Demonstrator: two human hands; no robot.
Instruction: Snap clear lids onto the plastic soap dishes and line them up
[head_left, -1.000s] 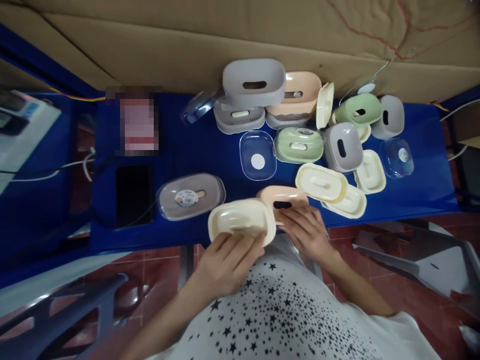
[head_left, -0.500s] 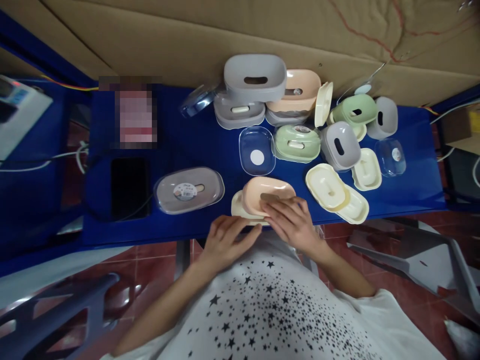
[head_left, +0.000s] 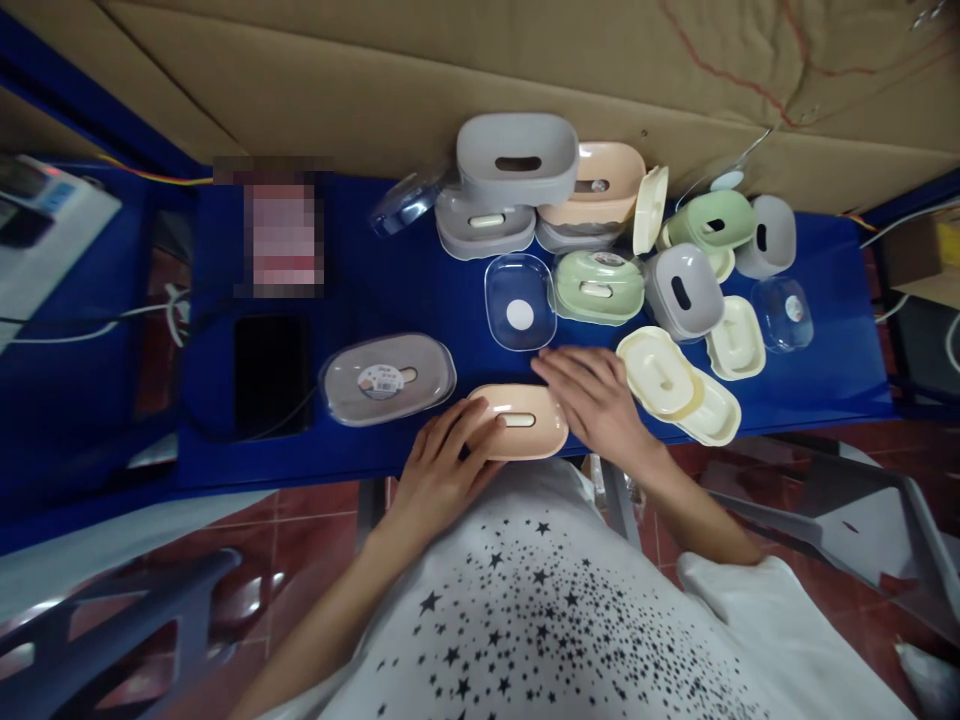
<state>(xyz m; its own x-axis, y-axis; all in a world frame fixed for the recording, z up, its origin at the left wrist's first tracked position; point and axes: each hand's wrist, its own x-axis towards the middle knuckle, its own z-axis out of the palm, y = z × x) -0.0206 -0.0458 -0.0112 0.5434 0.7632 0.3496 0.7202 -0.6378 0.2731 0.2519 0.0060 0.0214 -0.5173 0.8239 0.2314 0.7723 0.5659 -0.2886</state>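
A peach oval plastic box [head_left: 540,437] sits at the table's front edge, its slot upward with a pale bar showing in it. My left hand [head_left: 446,455] is closed over the box's left end, fingers on its left side and thumb near the slot. At the right end, my right hand [head_left: 596,405] has its fingers stretched out together, the palm side against or just beside the box; contact is hard to make out. Beyond those fingertips lies a clear lid [head_left: 510,285] with a white round sticker. A lidded grey box [head_left: 345,385] with a label lies left of my left hand.
Cream trays [head_left: 660,370] overlap to the right. Behind them stand a green box [head_left: 622,295] and a grey cover [head_left: 682,290]. Grey and peach boxes [head_left: 517,150] are stacked at the back by the cardboard wall. A black flat device [head_left: 270,375] lies left on the blue table [head_left: 397,290].
The peach cover, tilted over a cream base before, now sits level with the bar showing in its slot. My left hand moved onto its left end; my right hand shifted off its top to the right.
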